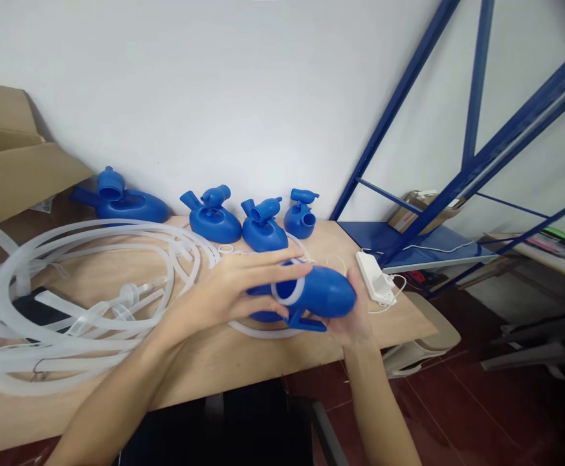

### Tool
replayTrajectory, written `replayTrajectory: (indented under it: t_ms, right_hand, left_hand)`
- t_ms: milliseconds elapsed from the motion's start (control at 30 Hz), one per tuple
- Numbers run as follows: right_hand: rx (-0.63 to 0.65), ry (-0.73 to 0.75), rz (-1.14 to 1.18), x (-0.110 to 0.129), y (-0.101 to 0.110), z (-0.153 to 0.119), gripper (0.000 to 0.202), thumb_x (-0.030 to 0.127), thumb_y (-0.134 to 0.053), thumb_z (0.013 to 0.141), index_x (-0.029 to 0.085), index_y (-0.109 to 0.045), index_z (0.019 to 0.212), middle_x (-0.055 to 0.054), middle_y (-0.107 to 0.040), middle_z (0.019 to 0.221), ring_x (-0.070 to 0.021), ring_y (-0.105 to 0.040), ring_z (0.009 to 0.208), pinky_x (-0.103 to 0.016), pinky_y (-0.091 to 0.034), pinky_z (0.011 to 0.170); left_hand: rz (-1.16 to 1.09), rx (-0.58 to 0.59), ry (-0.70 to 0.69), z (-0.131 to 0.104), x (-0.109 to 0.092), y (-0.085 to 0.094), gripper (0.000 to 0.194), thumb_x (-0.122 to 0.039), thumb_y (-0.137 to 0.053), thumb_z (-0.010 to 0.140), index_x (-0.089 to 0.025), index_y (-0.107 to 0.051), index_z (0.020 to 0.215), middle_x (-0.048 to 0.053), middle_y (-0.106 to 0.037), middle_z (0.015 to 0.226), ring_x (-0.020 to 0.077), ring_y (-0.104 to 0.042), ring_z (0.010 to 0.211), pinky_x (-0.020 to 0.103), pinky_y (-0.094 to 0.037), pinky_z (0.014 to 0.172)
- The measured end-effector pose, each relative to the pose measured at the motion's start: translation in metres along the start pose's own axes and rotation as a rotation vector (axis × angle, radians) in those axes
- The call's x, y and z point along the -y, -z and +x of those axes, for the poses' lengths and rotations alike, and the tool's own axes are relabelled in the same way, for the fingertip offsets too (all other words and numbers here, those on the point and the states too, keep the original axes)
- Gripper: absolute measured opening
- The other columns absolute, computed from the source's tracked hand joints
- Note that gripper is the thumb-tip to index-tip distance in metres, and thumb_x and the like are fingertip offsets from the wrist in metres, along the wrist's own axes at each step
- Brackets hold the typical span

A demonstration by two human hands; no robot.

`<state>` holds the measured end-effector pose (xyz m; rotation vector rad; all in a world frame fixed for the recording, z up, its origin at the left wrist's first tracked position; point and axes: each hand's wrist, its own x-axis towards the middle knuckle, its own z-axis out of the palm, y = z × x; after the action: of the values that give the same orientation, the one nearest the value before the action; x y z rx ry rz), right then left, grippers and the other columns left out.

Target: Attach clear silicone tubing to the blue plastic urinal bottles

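Observation:
A blue plastic part (328,291) with a wide round mouth is held above the table's front part, its rounded end to the right. Around its mouth sits a white ring (290,299), which the fingers of my left hand (243,285) grip from the left. My right hand (353,314) supports the rounded end from below and the right. More blue plastic, partly covered by my left hand, shows behind and below the mouth. Beyond my hands, a blue bottle (263,234) and a blue bottle (214,223) stand near the wall, each with a blue piece on top.
Coiled clear tubing (15,278) covers the table's left side, beside an open cardboard box (15,175). Two further blue bottles stand along the wall. A white power strip (372,275) lies at the right edge, near a blue metal rack (393,116) and a stool (430,327).

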<state>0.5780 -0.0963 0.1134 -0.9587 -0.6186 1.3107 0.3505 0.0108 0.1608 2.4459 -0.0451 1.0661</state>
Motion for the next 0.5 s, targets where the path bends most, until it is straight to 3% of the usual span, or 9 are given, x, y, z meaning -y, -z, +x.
replayTrajectory:
  t_ms: [100,200,267,333,400,433,500]
  right_hand:
    - [0.02,-0.24,0.06,-0.009,0.004,-0.021,0.061,0.071,-0.078,0.074,0.023,-0.076,0.112,-0.01,-0.082,0.108,-0.0283,-0.08,0.084,-0.03,-0.062,0.053]
    - [0.084,-0.438,0.084,-0.028,0.005,-0.038,0.066,0.069,-0.077,0.079,0.02,-0.074,0.123,-0.011,-0.083,0.101,-0.0234,-0.079,0.071,-0.028,-0.059,0.052]
    - [0.137,-0.499,0.116,-0.042,-0.002,-0.048,0.066,0.065,-0.075,0.082,0.019,-0.071,0.13,-0.009,-0.083,0.1,-0.0201,-0.077,0.069,-0.027,-0.06,0.058]
    - [0.16,-0.443,0.169,-0.055,-0.015,-0.061,0.063,0.058,-0.076,0.083,0.02,-0.071,0.132,-0.009,-0.082,0.107,-0.021,-0.079,0.085,-0.029,-0.062,0.075]
    - [0.157,-0.343,0.212,-0.065,-0.03,-0.076,0.055,0.054,-0.076,0.081,0.019,-0.075,0.124,-0.01,-0.081,0.112,-0.024,-0.077,0.101,-0.034,-0.059,0.092]
    - [0.157,-0.314,0.22,-0.07,-0.037,-0.084,0.049,0.053,-0.074,0.082,0.019,-0.078,0.116,-0.01,-0.081,0.11,-0.0246,-0.077,0.102,-0.035,-0.057,0.096]
    - [0.146,-0.279,0.202,-0.077,-0.047,-0.101,0.041,0.054,-0.068,0.086,0.017,-0.081,0.098,-0.011,-0.082,0.101,-0.0248,-0.076,0.097,-0.037,-0.056,0.097]
  left_hand:
    - [0.218,0.1,-0.145,-0.017,-0.021,-0.004,0.039,-0.01,-0.058,0.101,-0.019,-0.065,0.138,0.014,-0.061,0.153,0.0245,-0.063,0.137,0.032,-0.056,0.11]
    - [0.491,0.136,-0.315,-0.027,-0.04,-0.015,0.023,-0.013,-0.061,0.095,-0.014,-0.071,0.116,0.017,-0.072,0.137,0.0322,-0.066,0.132,0.044,-0.06,0.106]
    - [0.555,0.097,-0.509,-0.03,-0.046,-0.028,0.014,-0.02,-0.064,0.092,-0.019,-0.075,0.101,0.013,-0.079,0.119,0.0308,-0.073,0.119,0.045,-0.064,0.1]
    - [0.407,0.121,-0.673,-0.04,-0.049,-0.044,0.013,-0.026,-0.065,0.091,-0.029,-0.077,0.091,0.001,-0.082,0.109,0.0224,-0.076,0.106,0.034,-0.068,0.092]
    - [0.145,0.225,-0.596,-0.061,-0.052,-0.059,0.016,-0.032,-0.065,0.088,-0.042,-0.077,0.085,-0.013,-0.082,0.104,0.015,-0.078,0.096,0.023,-0.069,0.079]
    - [0.092,0.228,-0.301,-0.076,-0.055,-0.066,0.02,-0.029,-0.067,0.083,-0.047,-0.077,0.081,-0.017,-0.081,0.097,0.0158,-0.078,0.092,0.026,-0.07,0.078]
    - [0.122,0.218,-0.057,-0.112,-0.065,-0.076,0.04,-0.021,-0.066,0.078,-0.056,-0.079,0.091,-0.014,-0.08,0.081,0.0225,-0.079,0.079,0.044,-0.073,0.073]
